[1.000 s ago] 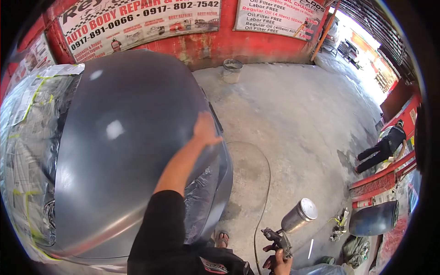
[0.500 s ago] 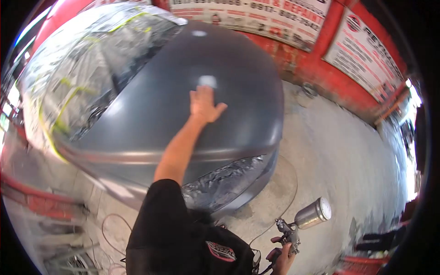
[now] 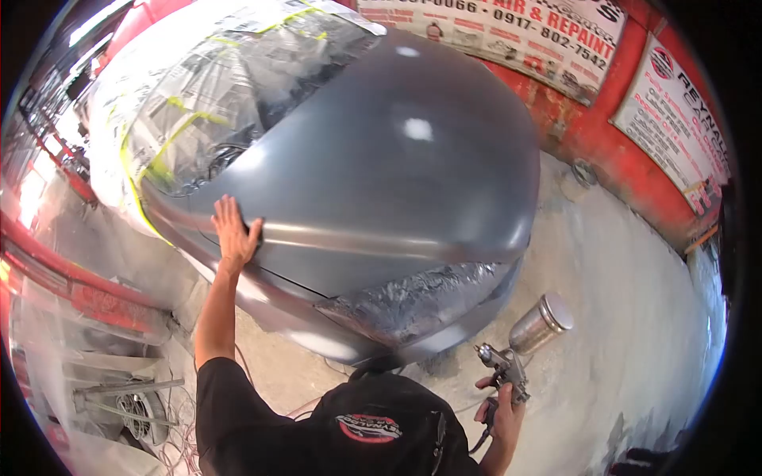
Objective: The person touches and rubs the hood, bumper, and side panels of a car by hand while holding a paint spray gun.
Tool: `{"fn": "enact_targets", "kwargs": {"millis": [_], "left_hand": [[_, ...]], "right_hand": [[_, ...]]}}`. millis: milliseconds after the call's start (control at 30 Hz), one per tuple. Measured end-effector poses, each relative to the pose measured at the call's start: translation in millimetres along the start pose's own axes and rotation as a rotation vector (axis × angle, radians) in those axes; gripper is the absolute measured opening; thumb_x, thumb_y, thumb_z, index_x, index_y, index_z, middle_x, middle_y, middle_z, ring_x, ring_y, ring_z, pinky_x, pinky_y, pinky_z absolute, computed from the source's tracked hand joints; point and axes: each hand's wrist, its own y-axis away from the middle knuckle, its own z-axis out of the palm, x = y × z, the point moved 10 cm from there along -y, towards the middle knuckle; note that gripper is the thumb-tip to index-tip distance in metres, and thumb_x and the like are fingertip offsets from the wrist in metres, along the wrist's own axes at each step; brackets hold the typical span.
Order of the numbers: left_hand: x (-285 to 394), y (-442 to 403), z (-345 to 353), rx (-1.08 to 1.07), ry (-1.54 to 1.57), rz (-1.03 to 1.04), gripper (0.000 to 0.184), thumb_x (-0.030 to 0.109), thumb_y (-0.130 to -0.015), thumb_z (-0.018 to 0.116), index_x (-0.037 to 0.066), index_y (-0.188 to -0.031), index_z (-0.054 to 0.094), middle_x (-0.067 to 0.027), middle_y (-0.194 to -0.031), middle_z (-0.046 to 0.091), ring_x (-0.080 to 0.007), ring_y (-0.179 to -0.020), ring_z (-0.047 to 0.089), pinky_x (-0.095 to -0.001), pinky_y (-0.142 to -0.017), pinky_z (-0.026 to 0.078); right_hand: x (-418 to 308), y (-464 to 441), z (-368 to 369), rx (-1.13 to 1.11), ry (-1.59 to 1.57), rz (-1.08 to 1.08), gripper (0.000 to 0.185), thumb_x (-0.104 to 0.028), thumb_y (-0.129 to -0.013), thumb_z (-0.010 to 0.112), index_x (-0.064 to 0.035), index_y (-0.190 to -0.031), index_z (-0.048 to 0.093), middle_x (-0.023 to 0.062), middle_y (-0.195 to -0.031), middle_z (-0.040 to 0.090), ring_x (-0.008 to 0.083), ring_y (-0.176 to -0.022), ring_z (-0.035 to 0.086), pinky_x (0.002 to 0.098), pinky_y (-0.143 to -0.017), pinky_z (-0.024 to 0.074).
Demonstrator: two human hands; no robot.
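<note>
My left hand lies open on the grey car hood, near its side edge by the windshield corner, fingers stretched out. In my right hand, low on the right, is a spray gun with a metal paint cup on it; the fingers wrap round its handle. The gun is held apart from the car. Crinkled plastic film covers the headlight area. Masking sheet with yellow-green tape covers the windshield and the body behind it.
A red wall with printed banners stands beyond the car. Concrete floor stretches to the right. Thin hoses and a metal frame lie at lower left. A red beam runs along the left.
My left hand has moved left across the hood, from its middle to its side edge near the windshield. The view has shifted. The spray gun stays in my right hand.
</note>
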Motion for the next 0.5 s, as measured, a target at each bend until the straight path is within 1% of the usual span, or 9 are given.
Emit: {"fn": "enact_targets", "kwargs": {"millis": [100,133,167,233,333,367,433,467,500], "left_hand": [[174.5,-1.0,-8.0,-0.204,0.048,0.419,0.117,0.074,-0.081,0.066,-0.006,-0.157,0.027,-0.0291,-0.166,0.02,-0.0426,-0.156,0.015,-0.0596,-0.125,0.013],[229.4,4.5,-7.2,-0.229,0.102,0.531,0.121,0.076,-0.079,0.066,-0.006,-0.158,0.026,-0.0285,-0.167,0.02,-0.0418,-0.157,0.014,-0.0583,-0.126,0.012],[282.5,11.9,-5.0,-0.249,0.152,0.644,0.125,0.079,-0.077,0.066,-0.005,-0.159,0.025,-0.0279,-0.167,0.019,-0.0411,-0.157,0.014,-0.057,-0.126,0.011],[376.7,22.1,17.4,-0.322,0.148,0.763,0.125,0.079,-0.078,0.066,-0.006,-0.16,0.021,-0.0272,-0.168,0.017,-0.0402,-0.158,0.012,-0.0552,-0.127,0.009],[496.4,39.4,53.0,-0.344,0.171,0.922,0.125,0.077,-0.08,0.065,-0.007,-0.16,0.019,-0.0278,-0.168,0.015,-0.0415,-0.158,0.009,-0.0546,-0.128,0.01],[531.4,44.6,67.3,-0.353,0.142,0.969,0.124,0.076,-0.081,0.065,-0.007,-0.16,0.019,-0.0285,-0.168,0.015,-0.0419,-0.158,0.009,-0.0544,-0.128,0.01],[594.7,51.4,98.3,-0.361,0.086,1.06,0.121,0.075,-0.083,0.064,-0.007,-0.16,0.018,-0.0299,-0.167,0.014,-0.0428,-0.158,0.01,-0.0539,-0.128,0.011],[620.5,54.5,111.6,-0.345,0.094,1.101,0.115,0.07,-0.087,0.063,-0.007,-0.16,0.02,-0.0308,-0.167,0.015,-0.0439,-0.157,0.011,-0.0542,-0.128,0.011],[649.0,65.5,127.3,-0.316,0.05,1.136,0.112,0.069,-0.088,0.063,-0.007,-0.159,0.021,-0.0306,-0.167,0.017,-0.0444,-0.157,0.012,-0.0549,-0.127,0.012]], "right_hand": [[-5.7,7.5,-0.7,0.032,-0.011,0.007,0.057,-0.048,-0.109,0.047,-0.001,-0.141,0.049,0.017,-0.103,0.07,0.0138,-0.044,0.057,0.0255,-0.037,0.0425],[-10.4,11.5,1.0,0.059,-0.084,0.033,0.049,-0.041,-0.107,0.053,-0.0011,-0.136,0.055,0.0147,-0.105,0.07,0.0128,-0.049,0.06,0.0242,-0.04,0.0427],[-6.0,17.3,-2.3,0.079,-0.09,0.035,0.05,-0.041,-0.107,0.053,-0.001,-0.136,0.054,0.0148,-0.105,0.07,0.0127,-0.049,0.06,0.0241,-0.041,0.0433],[3.8,24.1,-7.8,0.121,-0.106,0.033,0.05,-0.041,-0.107,0.053,-0.0006,-0.137,0.054,0.0149,-0.106,0.07,0.0125,-0.05,0.06,0.0238,-0.041,0.0443],[10.4,39.1,-6.6,0.272,-0.139,0.071,0.047,-0.04,-0.107,0.054,0.0012,-0.129,0.058,0.015,-0.105,0.071,0.0116,-0.051,0.06,0.0251,-0.043,0.0466],[9.7,42.4,-4.2,0.318,-0.143,0.077,0.046,-0.039,-0.106,0.054,0.0014,-0.127,0.059,0.0148,-0.104,0.071,0.0114,-0.051,0.061,0.0254,-0.043,0.047],[20.0,50.3,0.0,0.426,-0.167,0.16,0.044,-0.038,-0.106,0.055,0.0016,-0.125,0.061,0.0136,-0.102,0.072,0.0118,-0.052,0.061,0.0267,-0.045,0.0486],[28.6,56.5,1.6,0.466,-0.158,0.191,0.044,-0.037,-0.106,0.055,0.0018,-0.126,0.061,0.0135,-0.103,0.073,0.012,-0.052,0.062,0.0269,-0.045,0.0492],[48.0,64.6,-3.8,0.504,-0.159,0.215,0.044,-0.037,-0.106,0.055,0.0019,-0.126,0.061,0.0134,-0.103,0.073,0.0122,-0.052,0.062,0.0272,-0.046,0.0498]]}}
